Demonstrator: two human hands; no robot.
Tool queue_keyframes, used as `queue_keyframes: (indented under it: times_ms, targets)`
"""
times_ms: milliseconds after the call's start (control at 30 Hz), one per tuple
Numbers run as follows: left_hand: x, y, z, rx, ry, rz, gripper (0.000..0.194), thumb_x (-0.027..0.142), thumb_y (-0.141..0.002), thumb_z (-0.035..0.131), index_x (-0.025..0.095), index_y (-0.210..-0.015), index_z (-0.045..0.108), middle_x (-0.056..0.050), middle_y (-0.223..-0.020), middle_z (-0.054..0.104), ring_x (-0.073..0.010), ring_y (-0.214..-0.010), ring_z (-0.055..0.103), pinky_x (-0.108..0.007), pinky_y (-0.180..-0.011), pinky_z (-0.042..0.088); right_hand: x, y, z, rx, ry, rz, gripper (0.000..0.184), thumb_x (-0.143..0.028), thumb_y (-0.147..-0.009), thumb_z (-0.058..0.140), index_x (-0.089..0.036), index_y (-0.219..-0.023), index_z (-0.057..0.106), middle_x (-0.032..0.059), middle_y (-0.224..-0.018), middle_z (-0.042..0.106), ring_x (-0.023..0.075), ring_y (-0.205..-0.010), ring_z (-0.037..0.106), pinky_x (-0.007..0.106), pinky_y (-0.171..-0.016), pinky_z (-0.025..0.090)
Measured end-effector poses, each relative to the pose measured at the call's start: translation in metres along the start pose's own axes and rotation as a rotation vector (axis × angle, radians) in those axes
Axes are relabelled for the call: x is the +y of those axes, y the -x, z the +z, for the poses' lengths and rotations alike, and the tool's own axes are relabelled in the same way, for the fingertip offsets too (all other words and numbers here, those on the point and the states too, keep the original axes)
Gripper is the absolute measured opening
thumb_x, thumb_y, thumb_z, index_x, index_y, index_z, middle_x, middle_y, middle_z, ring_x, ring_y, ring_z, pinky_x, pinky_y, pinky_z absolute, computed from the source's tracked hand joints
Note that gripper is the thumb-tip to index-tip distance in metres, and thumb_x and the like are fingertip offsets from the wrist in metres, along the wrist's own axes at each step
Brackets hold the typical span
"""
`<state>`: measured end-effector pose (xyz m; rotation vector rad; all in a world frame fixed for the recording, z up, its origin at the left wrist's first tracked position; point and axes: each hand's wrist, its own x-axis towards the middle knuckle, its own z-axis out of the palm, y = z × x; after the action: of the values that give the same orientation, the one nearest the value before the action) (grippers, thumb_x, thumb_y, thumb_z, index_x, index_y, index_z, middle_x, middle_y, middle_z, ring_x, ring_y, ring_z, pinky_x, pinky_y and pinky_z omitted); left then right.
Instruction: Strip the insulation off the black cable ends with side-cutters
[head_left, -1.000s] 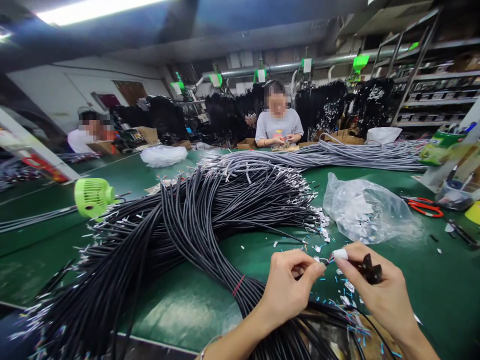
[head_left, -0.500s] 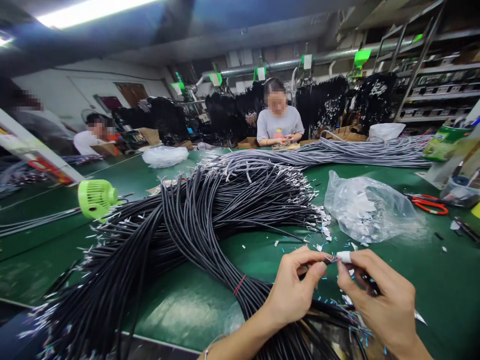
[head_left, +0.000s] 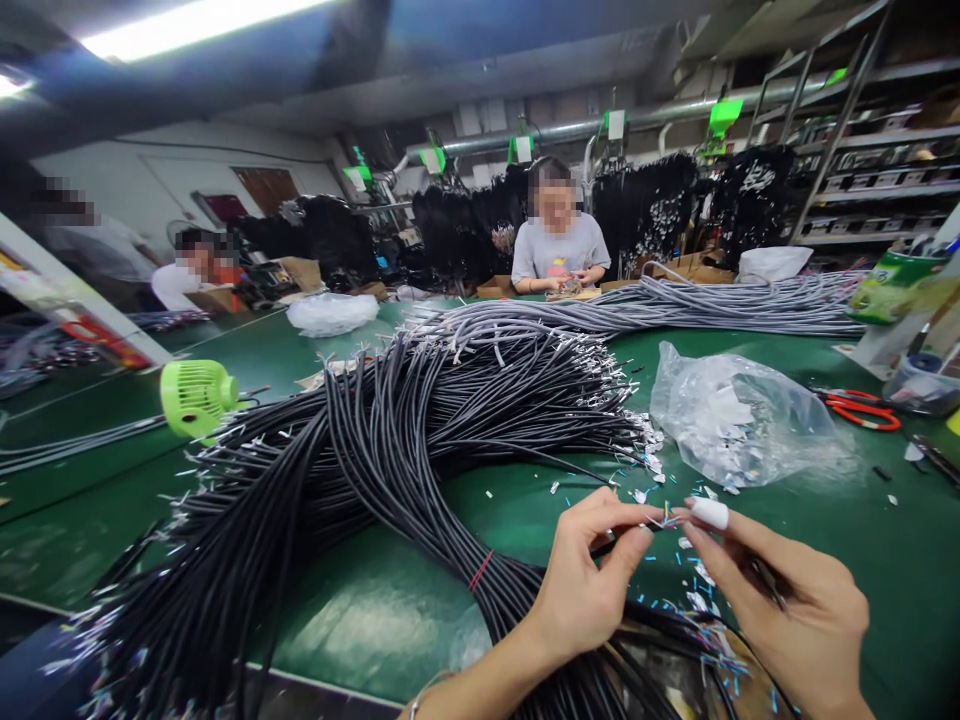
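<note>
My left hand [head_left: 589,575] pinches a black cable near its stripped end, between thumb and forefinger. Thin coloured wires [head_left: 666,517] fan out from that end into the gap between my hands. The thumb and forefinger of my right hand [head_left: 799,600] close on the wire tips. A white wrap [head_left: 709,513] covers that forefinger's tip. Something dark and thin lies inside the curled fingers of the right hand, too hidden to name. Beneath both hands, more black cable ends with bared coloured wires [head_left: 716,640] lie among blue and white scraps.
A large heap of black cables [head_left: 375,420] fills the left and middle of the green table [head_left: 892,570]. Grey cables [head_left: 720,305] run behind it. On the right are a clear bag of scraps [head_left: 739,420] and red-handled scissors [head_left: 862,408]. A green fan [head_left: 196,398] stands left; a co-worker [head_left: 559,240] sits opposite.
My right hand has shifted a little to the right, and its forefinger has turned. More of the coloured wires shows between the hands. My left hand has stayed nearly still.
</note>
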<state>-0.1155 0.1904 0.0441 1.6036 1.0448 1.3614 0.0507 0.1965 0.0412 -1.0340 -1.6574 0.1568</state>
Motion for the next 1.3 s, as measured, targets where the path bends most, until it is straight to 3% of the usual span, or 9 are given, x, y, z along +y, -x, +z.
queue_keyframes:
  times_ms: [167,333,500,667,767,900,967,1067,1300]
  targets:
    - [0.001,0.001,0.002,0.017,-0.029,0.010,0.023,0.027,-0.086,0.055,0.016,-0.098,0.071,-0.004,-0.071,0.053,-0.0143,-0.067,0.046,-0.024,-0.058,0.033,0.000,0.001,0.001,0.016,0.020,-0.054,0.022,-0.019,-0.072,0.069,-0.023,-0.094,0.070,-0.0008,-0.062,0.067,0.0098,-0.042,0.055,0.022,-0.044,0.046]
    - [0.000,0.001,0.002,0.026,-0.031,0.034,0.022,0.026,-0.086,0.055,0.017,-0.099,0.071,-0.003,-0.069,0.050,-0.0135,-0.066,0.045,-0.024,-0.057,0.032,-0.002,0.001,0.003,0.007,0.015,-0.016,0.019,-0.018,-0.073,0.068,-0.024,-0.091,0.069,-0.0031,-0.059,0.063,0.0080,-0.041,0.050,0.021,-0.045,0.045]
    - [-0.001,0.001,0.001,0.060,0.000,0.083,0.023,0.027,-0.088,0.053,0.017,-0.098,0.071,-0.004,-0.071,0.052,-0.0139,-0.068,0.047,-0.025,-0.060,0.035,-0.002,-0.003,0.004,-0.044,-0.141,0.195,0.019,-0.023,-0.073,0.067,-0.021,-0.092,0.069,-0.0041,-0.052,0.057,0.0078,-0.038,0.044,0.020,-0.036,0.038]
    - [-0.002,0.000,-0.001,0.008,0.079,0.029,0.024,0.031,-0.087,0.054,0.015,-0.090,0.071,-0.004,-0.070,0.054,-0.0126,-0.063,0.047,-0.024,-0.056,0.036,-0.001,-0.008,0.004,-0.190,-0.408,0.443,0.032,-0.030,-0.075,0.066,-0.017,-0.104,0.068,0.0060,-0.077,0.073,0.0093,-0.039,0.050,0.021,-0.033,0.040]
    - [-0.001,0.000,0.000,-0.055,0.126,-0.015,0.027,0.034,-0.087,0.054,0.013,-0.087,0.071,-0.003,-0.068,0.051,-0.0094,-0.055,0.045,-0.022,-0.051,0.035,-0.002,-0.007,0.005,-0.236,-0.515,0.488,0.033,-0.031,-0.076,0.065,-0.018,-0.106,0.066,0.0074,-0.083,0.074,0.0063,-0.033,0.044,0.020,-0.030,0.039]
    - [0.001,-0.001,0.003,-0.057,0.194,-0.109,0.031,0.038,-0.086,0.055,0.010,-0.085,0.068,-0.002,-0.068,0.050,-0.0049,-0.046,0.042,-0.019,-0.045,0.032,-0.002,-0.004,0.005,-0.201,-0.514,0.395,0.027,-0.025,-0.078,0.064,-0.021,-0.105,0.067,0.0046,-0.083,0.075,0.0089,-0.037,0.055,0.019,-0.033,0.045]
    - [0.000,-0.001,0.004,-0.047,0.212,-0.140,0.032,0.039,-0.085,0.056,0.009,-0.083,0.067,-0.002,-0.067,0.051,-0.0036,-0.043,0.042,-0.018,-0.043,0.031,-0.002,-0.003,0.005,-0.155,-0.454,0.303,0.026,-0.020,-0.077,0.065,-0.023,-0.103,0.067,0.0027,-0.083,0.075,0.0138,-0.053,0.067,0.021,-0.047,0.055]
    - [-0.001,-0.002,0.005,-0.057,0.249,-0.174,0.033,0.040,-0.085,0.056,0.009,-0.081,0.065,-0.001,-0.065,0.053,-0.0022,-0.040,0.042,-0.017,-0.041,0.029,-0.002,-0.003,0.004,-0.106,-0.355,0.193,0.026,-0.016,-0.077,0.065,-0.023,-0.102,0.068,0.0012,-0.083,0.075,0.0168,-0.070,0.071,0.023,-0.065,0.059]
    - [-0.004,-0.002,0.007,-0.068,0.341,-0.284,0.039,0.048,-0.081,0.057,0.009,-0.082,0.061,0.000,-0.061,0.054,-0.0021,-0.035,0.043,-0.015,-0.034,0.025,-0.004,0.000,0.010,-0.022,-0.144,0.026,0.030,-0.014,-0.076,0.065,-0.022,-0.105,0.064,0.0005,-0.080,0.074,0.0121,-0.057,0.068,0.020,-0.058,0.056]
